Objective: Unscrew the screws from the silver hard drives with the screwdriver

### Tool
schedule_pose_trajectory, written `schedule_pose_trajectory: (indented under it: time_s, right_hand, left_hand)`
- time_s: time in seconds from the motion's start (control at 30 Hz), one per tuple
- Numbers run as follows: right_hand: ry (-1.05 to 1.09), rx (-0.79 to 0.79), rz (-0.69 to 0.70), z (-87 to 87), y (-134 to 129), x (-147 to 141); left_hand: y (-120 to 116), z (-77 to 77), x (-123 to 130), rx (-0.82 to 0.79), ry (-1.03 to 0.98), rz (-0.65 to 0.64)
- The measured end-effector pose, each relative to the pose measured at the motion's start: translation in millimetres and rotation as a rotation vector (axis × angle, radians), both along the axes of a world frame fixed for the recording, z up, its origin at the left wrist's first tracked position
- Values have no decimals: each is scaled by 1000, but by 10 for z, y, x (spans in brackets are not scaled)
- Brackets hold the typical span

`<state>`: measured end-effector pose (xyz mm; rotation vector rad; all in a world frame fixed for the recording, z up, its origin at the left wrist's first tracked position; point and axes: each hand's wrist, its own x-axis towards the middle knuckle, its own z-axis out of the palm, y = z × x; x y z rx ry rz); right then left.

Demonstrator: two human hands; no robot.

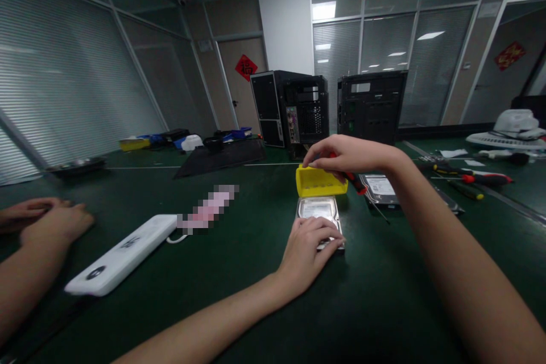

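A silver hard drive [318,209] lies on the green table in front of me. My left hand [309,244] holds its near end, fingers across the top and thumb at the right edge. Just behind the drive sits a yellow box [322,185], with small bits inside too tiny to name. Above this box, my right hand [341,156] is bent down with its fingertips at the rim. Tucked in that hand is a screwdriver [356,182] with a red and black handle, its shaft slanting down to the right. Whether the fingertips pinch anything is hidden.
A second hard drive [379,187] lies right of the box. Pliers and a red-handled screwdriver [486,179] are further right. Computer cases [305,108] stand behind. On the left are a white power bank [123,253] and another person's hands [55,222].
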<state>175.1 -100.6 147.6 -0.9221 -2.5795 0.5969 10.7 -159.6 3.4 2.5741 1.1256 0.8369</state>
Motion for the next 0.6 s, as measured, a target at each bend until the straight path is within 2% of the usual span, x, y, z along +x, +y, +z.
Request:
schedule_pose_trajectory:
  time_s: [0.4,0.6]
  right_hand:
    - [1,-19,3,-4,10,3]
    - [-10,-9,0,-10,8,3]
  left_hand:
    - [0,-21,-20,-6,-51,-8]
    - [-35,6,-18,-27,-157,108]
